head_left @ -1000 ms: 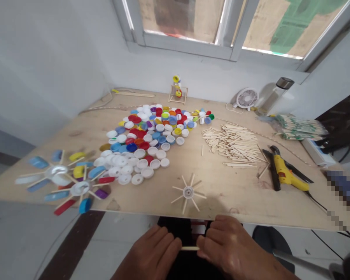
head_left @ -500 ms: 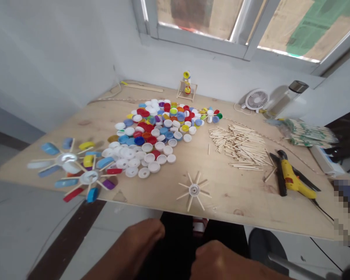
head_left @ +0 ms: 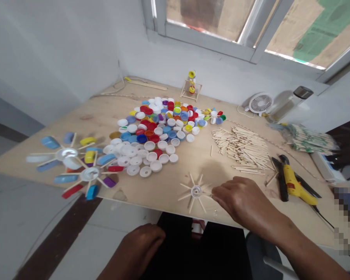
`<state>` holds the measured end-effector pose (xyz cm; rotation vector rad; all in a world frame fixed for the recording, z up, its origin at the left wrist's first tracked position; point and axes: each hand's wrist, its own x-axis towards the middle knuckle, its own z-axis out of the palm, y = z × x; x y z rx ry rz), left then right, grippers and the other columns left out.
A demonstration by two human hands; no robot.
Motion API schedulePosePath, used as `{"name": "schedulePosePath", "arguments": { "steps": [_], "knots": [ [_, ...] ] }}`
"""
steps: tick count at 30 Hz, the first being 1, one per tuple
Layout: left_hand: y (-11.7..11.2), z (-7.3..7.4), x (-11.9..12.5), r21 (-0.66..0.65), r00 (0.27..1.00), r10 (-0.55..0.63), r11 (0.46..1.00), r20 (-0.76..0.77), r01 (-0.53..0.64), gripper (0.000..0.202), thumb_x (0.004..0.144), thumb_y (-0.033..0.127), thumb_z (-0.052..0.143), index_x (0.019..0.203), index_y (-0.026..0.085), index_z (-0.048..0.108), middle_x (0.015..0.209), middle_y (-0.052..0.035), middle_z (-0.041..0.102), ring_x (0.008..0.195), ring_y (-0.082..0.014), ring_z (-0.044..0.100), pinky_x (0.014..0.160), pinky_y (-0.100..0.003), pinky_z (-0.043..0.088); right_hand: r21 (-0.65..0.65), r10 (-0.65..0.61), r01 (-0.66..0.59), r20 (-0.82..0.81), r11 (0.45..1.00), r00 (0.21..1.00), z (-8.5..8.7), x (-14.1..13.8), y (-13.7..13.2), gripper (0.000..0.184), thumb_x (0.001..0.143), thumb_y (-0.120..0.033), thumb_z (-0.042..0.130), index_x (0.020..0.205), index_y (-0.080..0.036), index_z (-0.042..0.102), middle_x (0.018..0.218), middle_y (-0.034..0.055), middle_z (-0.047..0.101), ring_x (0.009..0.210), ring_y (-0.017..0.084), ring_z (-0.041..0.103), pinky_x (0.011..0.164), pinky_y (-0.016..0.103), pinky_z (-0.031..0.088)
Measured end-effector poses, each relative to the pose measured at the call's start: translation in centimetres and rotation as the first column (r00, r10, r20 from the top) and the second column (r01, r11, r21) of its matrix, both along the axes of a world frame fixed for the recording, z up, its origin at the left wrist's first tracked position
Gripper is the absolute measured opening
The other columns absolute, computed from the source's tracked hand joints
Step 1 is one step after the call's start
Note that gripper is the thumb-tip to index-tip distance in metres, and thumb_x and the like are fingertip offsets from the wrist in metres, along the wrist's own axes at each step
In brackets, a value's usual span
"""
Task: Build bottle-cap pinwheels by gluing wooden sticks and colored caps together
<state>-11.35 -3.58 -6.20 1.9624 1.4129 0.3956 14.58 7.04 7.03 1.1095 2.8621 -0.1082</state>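
Note:
On the table near its front edge lies a spoked wheel (head_left: 196, 191), a white bottle cap with several thin wooden sticks radiating from it. My right hand (head_left: 240, 198) reaches in from the right, its fingers pinched at the tip of one of the sticks. Below the table edge, over my lap, my left hand (head_left: 146, 243) hangs with its fingers curled together, and nothing shows in it. To the left stand two larger wheels, one with a white hub (head_left: 66, 153) and one nearer (head_left: 90, 174), both with coloured caps on their stick ends.
A heap of loose bottle caps (head_left: 151, 136) covers the table's middle. Right of it lies a pile of wooden sticks (head_left: 245, 149), then a yellow glue gun (head_left: 294, 182). Along the back are a small stick frame (head_left: 191, 91), a white fan (head_left: 260, 103) and a clear bottle (head_left: 288, 105).
My right hand has risen from the lap onto the table and come to the spoked wheel's right side. My left hand stays low. The view has shifted slightly.

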Motion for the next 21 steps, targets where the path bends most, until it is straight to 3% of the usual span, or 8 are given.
{"name": "schedulePosePath", "arguments": {
  "steps": [5, 11, 21],
  "knots": [
    [-0.2, -0.2, 0.1, 0.096, 0.997, 0.046, 0.994, 0.062, -0.052, 0.021, 0.084, 0.019, 0.049, 0.077, 0.024, 0.067, 0.073, 0.0001, 0.073, 0.067, -0.0164, 0.07, 0.061, -0.023, 0.052, -0.066, 0.085, -0.073, 0.202, 0.995, 0.976, 1.1, -2.2, 1.1, 0.021, 0.087, -0.01, 0.056, 0.068, -0.018, 0.058, 0.061, 0.0004, 0.063, 0.05, 0.013, 0.05, 0.053, 0.031, 0.02],
    [-0.5, -0.6, 0.1, 0.15, 0.992, 0.071, 0.985, 0.101, -0.086, 0.018, 0.084, 0.019, 0.052, 0.082, 0.026, 0.069, 0.075, 0.0013, 0.074, 0.068, -0.0162, 0.071, 0.063, -0.023, 0.054, -0.064, 0.156, -0.143, 0.299, 0.988, 0.941, 2.1, -3.5, 1.6, 0.015, 0.078, -0.005, 0.06, 0.068, -0.017, 0.059, 0.062, 0.0026, 0.067, 0.051, 0.014, 0.054, 0.05, 0.03, 0.022],
    [0.1, 0.1, 0.9, 0.226, 0.991, 0.036, 0.972, 0.131, -0.065, 0.016, 0.083, 0.02, 0.053, 0.086, 0.026, 0.068, 0.076, 0.0011, 0.074, 0.068, -0.0163, 0.07, 0.063, -0.024, 0.054, -0.106, 0.265, -0.243, 0.404, 0.964, 0.875, 1.6, -6.1, 1.3, 0.013, 0.073, -0.005, 0.067, 0.067, -0.016, 0.064, 0.059, 0.0053, 0.067, 0.055, 0.017, 0.061, 0.048, 0.027, 0.027]
  ]
}}
